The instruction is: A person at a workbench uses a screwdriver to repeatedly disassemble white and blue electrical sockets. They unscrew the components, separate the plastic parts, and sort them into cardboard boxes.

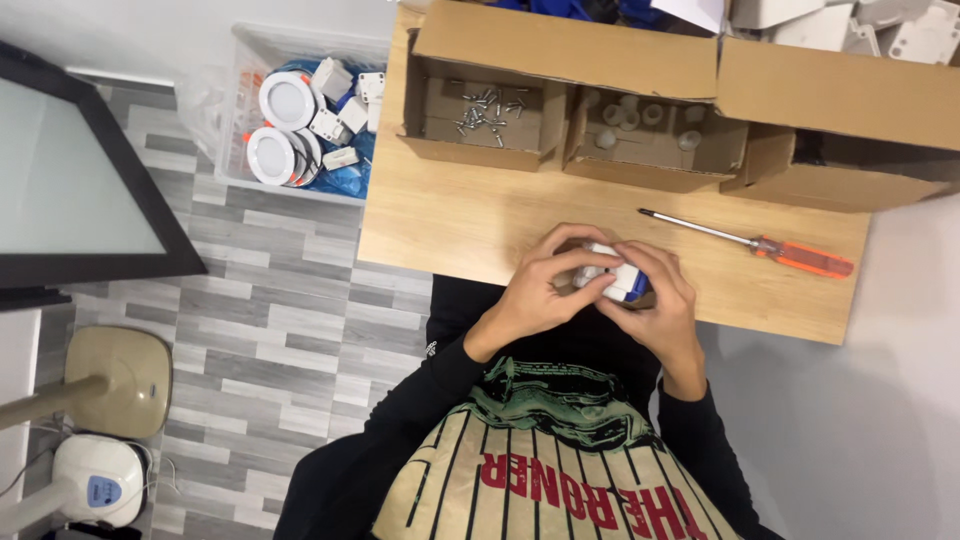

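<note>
Both-handed: your left hand (535, 290) and right hand (655, 300) clasp a small white plastic part (610, 272). Looks light, rigid; grip its edges over the desk (480, 220).

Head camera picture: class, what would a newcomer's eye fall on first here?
First, the two hands, left hand and right hand, clasped around a small white part at the near edge of the wooden table. Next, the orange-handled screwdriver lying just to the right of them. Behind, open cardboard boxes, one holding loose screws.
</note>
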